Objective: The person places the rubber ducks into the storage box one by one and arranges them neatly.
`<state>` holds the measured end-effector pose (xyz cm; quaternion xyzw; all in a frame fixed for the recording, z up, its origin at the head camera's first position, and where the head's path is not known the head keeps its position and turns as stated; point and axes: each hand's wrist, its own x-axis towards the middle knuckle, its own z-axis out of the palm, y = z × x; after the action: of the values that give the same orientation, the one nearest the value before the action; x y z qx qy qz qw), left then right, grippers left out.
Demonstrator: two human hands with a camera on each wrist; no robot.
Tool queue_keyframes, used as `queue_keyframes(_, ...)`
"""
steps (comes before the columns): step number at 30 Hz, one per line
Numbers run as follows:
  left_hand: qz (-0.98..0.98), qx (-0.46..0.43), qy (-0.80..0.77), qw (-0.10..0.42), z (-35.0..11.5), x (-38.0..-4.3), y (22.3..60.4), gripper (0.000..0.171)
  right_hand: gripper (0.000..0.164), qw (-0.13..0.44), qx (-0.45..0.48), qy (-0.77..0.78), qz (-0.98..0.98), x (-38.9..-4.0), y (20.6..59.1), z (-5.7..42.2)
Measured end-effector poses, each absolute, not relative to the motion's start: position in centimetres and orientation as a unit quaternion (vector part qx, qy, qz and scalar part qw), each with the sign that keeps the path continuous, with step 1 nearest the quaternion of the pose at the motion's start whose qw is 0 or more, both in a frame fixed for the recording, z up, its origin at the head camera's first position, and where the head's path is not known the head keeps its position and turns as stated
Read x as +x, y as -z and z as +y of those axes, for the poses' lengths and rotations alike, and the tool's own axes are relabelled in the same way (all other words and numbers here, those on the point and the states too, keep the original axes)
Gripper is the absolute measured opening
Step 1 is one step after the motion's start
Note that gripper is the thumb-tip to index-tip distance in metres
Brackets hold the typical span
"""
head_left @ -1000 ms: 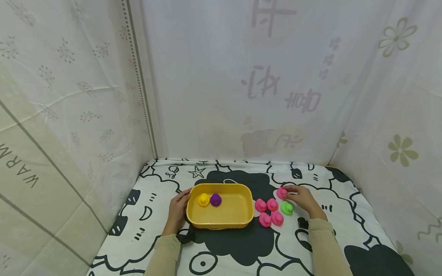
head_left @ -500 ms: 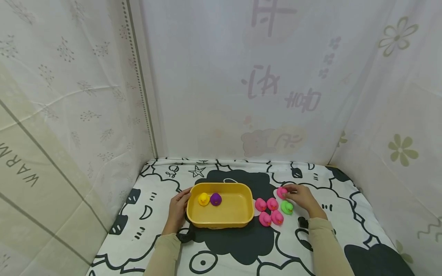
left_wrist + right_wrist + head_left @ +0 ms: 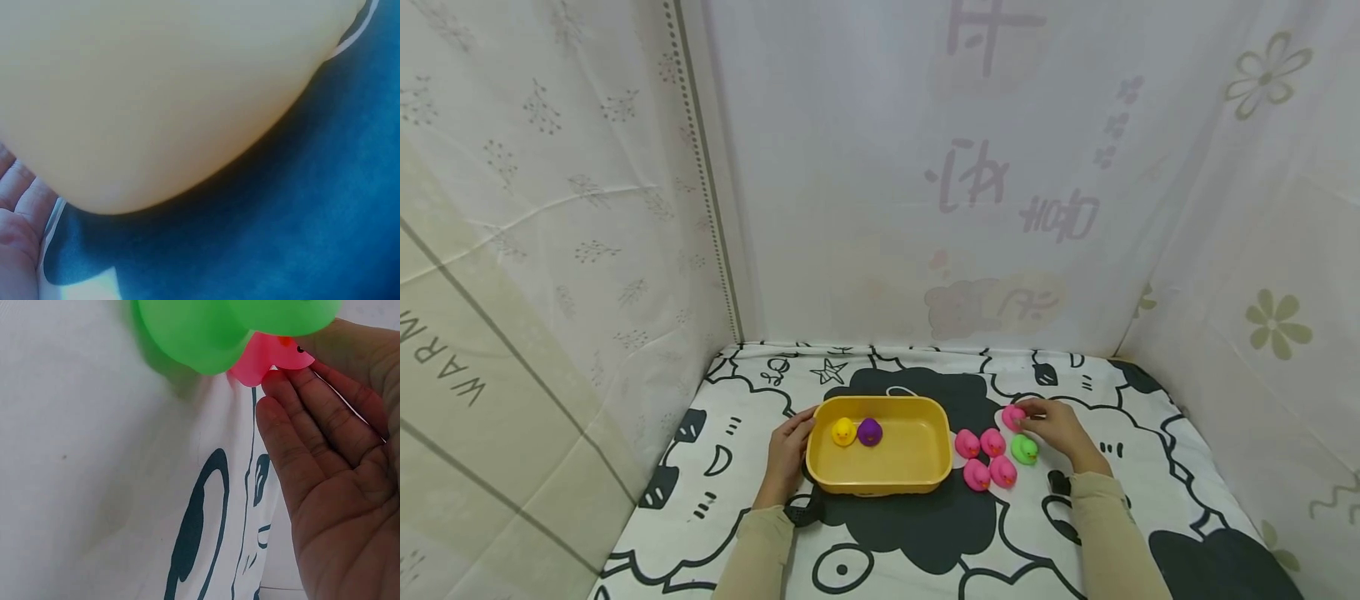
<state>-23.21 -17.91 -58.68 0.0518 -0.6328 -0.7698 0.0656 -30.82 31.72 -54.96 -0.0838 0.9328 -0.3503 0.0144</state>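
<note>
A yellow plastic tray lies on the cloth, holding a yellow rubber duck and a purple rubber duck. My left hand rests against the tray's left side, fingers extended along the wall. To the right of the tray, my right hand pinches a pink rubber duck between thumb and fingers. A green rubber duck sits just nearer than the pinched one; in the right wrist view the green duck partly covers the pink duck.
Several more pink rubber ducks stand close together by the tray's right side. The black-and-white patterned cloth covers the surface. Pale printed curtains hang behind and on both sides.
</note>
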Motion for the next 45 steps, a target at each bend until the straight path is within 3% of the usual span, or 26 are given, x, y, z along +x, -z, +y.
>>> queue_keyframes(17,-0.63,0.052,0.773,0.064,-17.9,-23.0,58.7,0.036,0.039,0.018,-0.067,0.354,0.933,-30.5,55.4,31.6)
queue_keyframes(27,-0.627,0.049,0.775,0.066,-17.9,-23.1,58.8,0.035,0.036,-0.014,-0.099,0.368,0.924,-30.7,54.4,30.9)
queue_keyframes(45,-0.633,0.047,0.769,0.069,-17.9,-23.2,58.7,0.036,0.039,-0.023,-0.088,0.385,0.918,-31.1,52.1,27.9)
